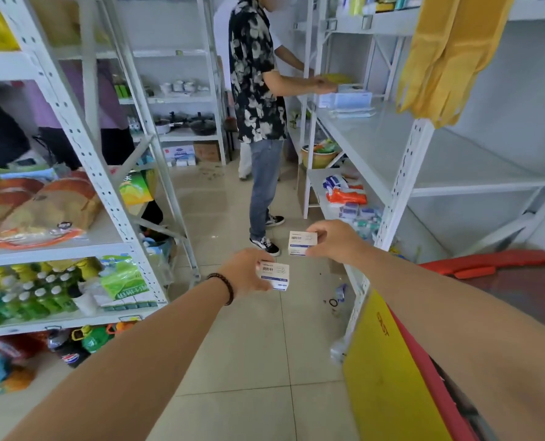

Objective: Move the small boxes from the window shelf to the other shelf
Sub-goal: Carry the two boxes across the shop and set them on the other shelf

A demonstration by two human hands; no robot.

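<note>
The left hand [244,272], with a dark bead bracelet [225,286] on its wrist, is closed around a small white card box with blue print [276,276]; the fingers wrap its left end and the rest of the box sticks out to the right; the right hand [336,240] pinches a second small white card box [300,243] by its right end, thumb on top; both boxes are up in the air over the pale tiled floor [258,361], between the two rows of shelves, and they do not touch each other; they look very light, since each sits easily in a few fingers; card like this is stiff but would dent if squeezed hard, so a soft grip on the short ends or flat sides seems best; the smooth faces may be a bit slippery; to the right stands a white metal shelf [449,167] that is mostly bare, which looks like a good place to set them down, though I cannot tell which shelf is meant; to the left a white rack [83,144] holds bread bags and green bottles; ahead, another person in a black and white flowery shirt [255,74] reaches into a shelf; a red and yellow basket [401,377] sits low on the right.
</note>
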